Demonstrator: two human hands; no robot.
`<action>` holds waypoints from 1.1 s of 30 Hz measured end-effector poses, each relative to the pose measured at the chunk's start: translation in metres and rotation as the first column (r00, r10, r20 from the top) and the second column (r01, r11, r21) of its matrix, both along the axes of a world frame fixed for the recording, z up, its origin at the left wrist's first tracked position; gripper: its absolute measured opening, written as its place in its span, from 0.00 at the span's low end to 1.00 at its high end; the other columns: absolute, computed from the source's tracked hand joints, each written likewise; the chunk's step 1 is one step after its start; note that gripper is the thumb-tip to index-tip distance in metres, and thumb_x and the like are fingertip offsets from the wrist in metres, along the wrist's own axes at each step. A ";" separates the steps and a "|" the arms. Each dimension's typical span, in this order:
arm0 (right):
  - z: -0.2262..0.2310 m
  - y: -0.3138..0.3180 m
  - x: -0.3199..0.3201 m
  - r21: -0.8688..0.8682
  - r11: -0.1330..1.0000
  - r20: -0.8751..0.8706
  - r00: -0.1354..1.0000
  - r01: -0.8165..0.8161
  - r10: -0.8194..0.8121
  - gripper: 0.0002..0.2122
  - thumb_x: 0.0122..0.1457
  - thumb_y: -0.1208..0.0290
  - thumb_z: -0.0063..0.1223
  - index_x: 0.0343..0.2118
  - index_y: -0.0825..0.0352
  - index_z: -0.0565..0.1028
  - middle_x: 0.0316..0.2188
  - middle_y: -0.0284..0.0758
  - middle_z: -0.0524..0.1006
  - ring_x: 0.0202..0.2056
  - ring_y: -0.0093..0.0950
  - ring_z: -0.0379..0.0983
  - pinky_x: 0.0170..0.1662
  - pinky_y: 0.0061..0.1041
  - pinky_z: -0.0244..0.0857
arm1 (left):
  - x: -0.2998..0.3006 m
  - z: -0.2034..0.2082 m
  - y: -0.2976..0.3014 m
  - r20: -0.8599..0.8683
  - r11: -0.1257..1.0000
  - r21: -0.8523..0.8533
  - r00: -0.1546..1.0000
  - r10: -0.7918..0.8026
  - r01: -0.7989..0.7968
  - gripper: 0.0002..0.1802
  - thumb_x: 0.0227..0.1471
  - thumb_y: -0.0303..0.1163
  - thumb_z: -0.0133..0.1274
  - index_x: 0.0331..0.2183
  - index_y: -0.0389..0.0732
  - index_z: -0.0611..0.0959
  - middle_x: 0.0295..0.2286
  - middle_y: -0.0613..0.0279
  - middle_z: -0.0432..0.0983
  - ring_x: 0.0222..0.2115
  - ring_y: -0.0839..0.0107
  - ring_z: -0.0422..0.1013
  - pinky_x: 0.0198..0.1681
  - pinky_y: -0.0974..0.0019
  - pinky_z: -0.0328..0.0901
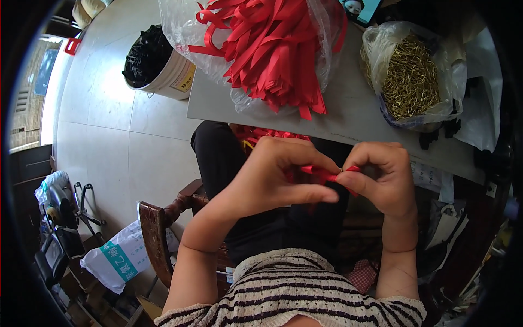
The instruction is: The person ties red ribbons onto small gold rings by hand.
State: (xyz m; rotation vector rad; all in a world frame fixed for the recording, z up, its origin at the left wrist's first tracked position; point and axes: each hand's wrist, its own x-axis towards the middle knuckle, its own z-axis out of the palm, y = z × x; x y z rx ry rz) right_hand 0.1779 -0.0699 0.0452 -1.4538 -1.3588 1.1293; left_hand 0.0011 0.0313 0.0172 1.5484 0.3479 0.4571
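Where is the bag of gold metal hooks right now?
In the head view, the bag of gold hooks sits on the table's far right, beside the bag of red ribbons.

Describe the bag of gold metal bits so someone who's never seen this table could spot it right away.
Start at the grey table across the top. On its right end sits a clear plastic bag heaped with small gold wire pieces. Its neighbour, the bigger bag to the left, spills red ribbon strips; only this one glints metallic gold.

Red ribbon strip, pinched btwn fingers
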 end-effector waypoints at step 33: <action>-0.027 -0.005 -0.023 0.218 0.925 -0.322 0.918 0.311 -0.233 0.08 0.49 0.75 0.58 0.25 0.70 0.69 0.25 0.33 0.68 0.28 0.19 0.63 0.33 0.16 0.58 | 0.002 -0.024 -0.025 0.179 0.576 -0.817 0.962 0.204 0.030 0.13 0.43 0.24 0.59 0.31 0.35 0.71 0.25 0.61 0.74 0.25 0.77 0.73 0.29 0.76 0.69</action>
